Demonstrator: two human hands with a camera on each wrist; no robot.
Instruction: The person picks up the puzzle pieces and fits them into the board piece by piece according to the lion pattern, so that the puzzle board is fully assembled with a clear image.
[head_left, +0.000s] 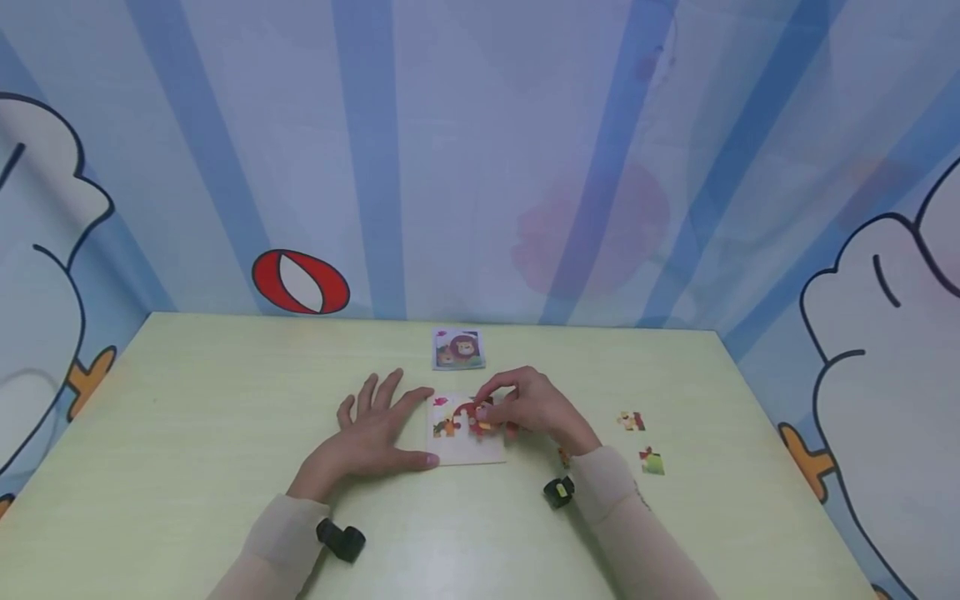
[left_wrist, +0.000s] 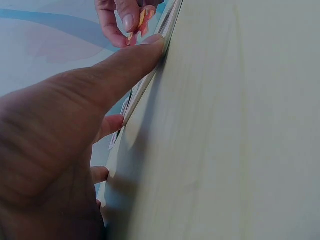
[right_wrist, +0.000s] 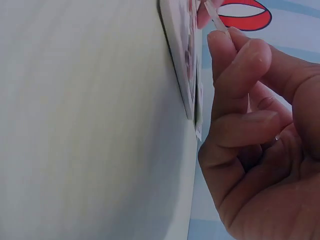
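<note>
A white puzzle board (head_left: 468, 454) lies on the table with several joined pieces (head_left: 450, 423) along its upper part. My left hand (head_left: 367, 442) rests at the board's left side, fingers spread, the thumb on its lower left corner and the index finger at its upper left. Over the board, my right hand (head_left: 536, 408) pinches a puzzle piece (right_wrist: 216, 17) between thumb and fingertips. In the left wrist view this puzzle piece (left_wrist: 141, 22) shows red and orange, held tilted just beyond my left thumb. My right fingers hide part of the board's right side.
Behind the board lies a lion picture card (head_left: 459, 348). To the right are loose puzzle pieces, a brown and yellow piece (head_left: 632, 421) and a green piece (head_left: 652, 461). Another piece (head_left: 564, 457) is partly hidden by my right wrist. A printed curtain (head_left: 465, 167) hangs behind the table.
</note>
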